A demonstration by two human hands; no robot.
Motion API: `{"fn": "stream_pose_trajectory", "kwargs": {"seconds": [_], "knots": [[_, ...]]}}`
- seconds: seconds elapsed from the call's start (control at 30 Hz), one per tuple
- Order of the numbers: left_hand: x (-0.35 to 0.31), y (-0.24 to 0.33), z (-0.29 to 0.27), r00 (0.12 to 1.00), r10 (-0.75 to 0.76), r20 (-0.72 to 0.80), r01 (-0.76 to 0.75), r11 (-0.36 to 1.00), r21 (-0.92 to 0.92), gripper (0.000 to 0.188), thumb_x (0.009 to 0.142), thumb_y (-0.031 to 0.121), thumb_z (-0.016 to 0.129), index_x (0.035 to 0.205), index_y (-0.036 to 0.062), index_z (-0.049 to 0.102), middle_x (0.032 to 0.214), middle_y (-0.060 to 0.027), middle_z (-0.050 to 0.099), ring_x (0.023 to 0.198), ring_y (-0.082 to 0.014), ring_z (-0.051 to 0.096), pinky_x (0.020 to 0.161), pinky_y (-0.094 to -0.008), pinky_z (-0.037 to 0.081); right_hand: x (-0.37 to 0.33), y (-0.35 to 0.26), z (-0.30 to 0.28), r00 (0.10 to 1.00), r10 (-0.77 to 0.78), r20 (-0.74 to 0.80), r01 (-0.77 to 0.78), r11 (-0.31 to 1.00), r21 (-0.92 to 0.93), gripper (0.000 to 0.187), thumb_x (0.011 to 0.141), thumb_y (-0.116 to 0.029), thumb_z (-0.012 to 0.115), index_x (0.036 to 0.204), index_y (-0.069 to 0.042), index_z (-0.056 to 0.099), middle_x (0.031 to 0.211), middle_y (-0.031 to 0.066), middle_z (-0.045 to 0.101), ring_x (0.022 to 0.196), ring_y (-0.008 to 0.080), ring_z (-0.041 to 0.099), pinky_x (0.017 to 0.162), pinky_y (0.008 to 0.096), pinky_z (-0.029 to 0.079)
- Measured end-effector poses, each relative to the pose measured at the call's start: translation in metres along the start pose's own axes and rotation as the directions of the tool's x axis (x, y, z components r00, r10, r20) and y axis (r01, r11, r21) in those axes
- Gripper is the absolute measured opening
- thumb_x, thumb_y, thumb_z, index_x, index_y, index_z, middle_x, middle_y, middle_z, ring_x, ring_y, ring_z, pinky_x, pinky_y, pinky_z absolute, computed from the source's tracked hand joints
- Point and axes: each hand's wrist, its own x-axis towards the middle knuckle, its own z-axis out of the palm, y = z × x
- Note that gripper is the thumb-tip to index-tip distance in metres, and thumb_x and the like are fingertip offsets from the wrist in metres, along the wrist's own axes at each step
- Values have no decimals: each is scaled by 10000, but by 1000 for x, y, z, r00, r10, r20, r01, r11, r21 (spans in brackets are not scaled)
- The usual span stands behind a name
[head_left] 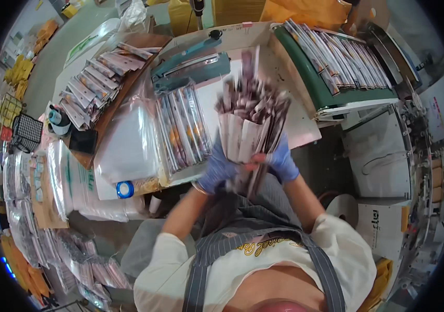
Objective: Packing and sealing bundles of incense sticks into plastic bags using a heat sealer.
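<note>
A thick, uneven bundle of flat printed packets (250, 117) is held up in front of me, blurred by motion, its top ends fanned and jutting out. My left hand (217, 169), in a blue glove, grips the bundle's lower left side. Around its lower right side is my right hand (283, 160), gloved in blue too, with bare fingertips showing against the packets. Left of the bundle, a clear plastic bag of upright packets (183, 127) lies on the white table (307, 132). Behind that bag sits a teal tray or holder (190, 70).
More packets (102, 78) lie in a row on the brown-edged board at left, near a dark bottle (58, 120). Clear plastic bags (131, 140) and a blue tape roll (124, 189) are on the near left. At right, packets (344, 57) stand in a green-lined feeder (305, 70).
</note>
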Motion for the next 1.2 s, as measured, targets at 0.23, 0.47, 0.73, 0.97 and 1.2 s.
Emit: {"fn": "stream_pose_trajectory", "kwargs": {"seconds": [0.23,0.47,0.73,0.97,1.2], "knots": [[99,30,-64,302,749,590,-906,34,421,945,602,480,739,1338,60,321,1283,-149,428,1185,-218,410,1014,-405,291,84,3,-6,827,-436,354,561,672,-483,1309,438,-364,878,1398,-64,40,1425,158,184,1313,282,192,1062,398,159],[99,12,-56,920,391,5,-332,786,-521,1305,497,129,853,1403,160,-86,1362,-124,296,1225,-252,369,1043,-374,278,139,-13,19,711,-544,445,613,790,-15,1063,465,-307,872,1339,-96,305,1349,211,307,1222,325,351,987,411,312],[23,0,-60,927,-300,225,370,641,-673,663,775,359,651,1275,15,383,1272,-104,422,1165,-199,418,1008,-314,325,139,-4,58,856,267,442,-173,955,-242,485,637,-261,682,1040,-1,607,1092,126,564,1013,201,535,888,335,407],[-53,-53,-210,832,-359,-423,431,898,87,238,773,253,645,858,36,601,780,-7,591,682,-77,553,569,-253,455,110,72,75,567,445,694,-466,867,-175,239,660,-205,602,740,16,647,826,164,632,811,242,605,815,321,433],[-56,-71,-262,853,281,-439,170,646,744,189,794,219,613,770,33,589,704,-127,576,622,-273,543,615,-332,449,95,107,101,565,505,652,-440,853,-280,230,704,-175,632,822,20,667,783,97,654,754,158,602,755,260,450]]}}
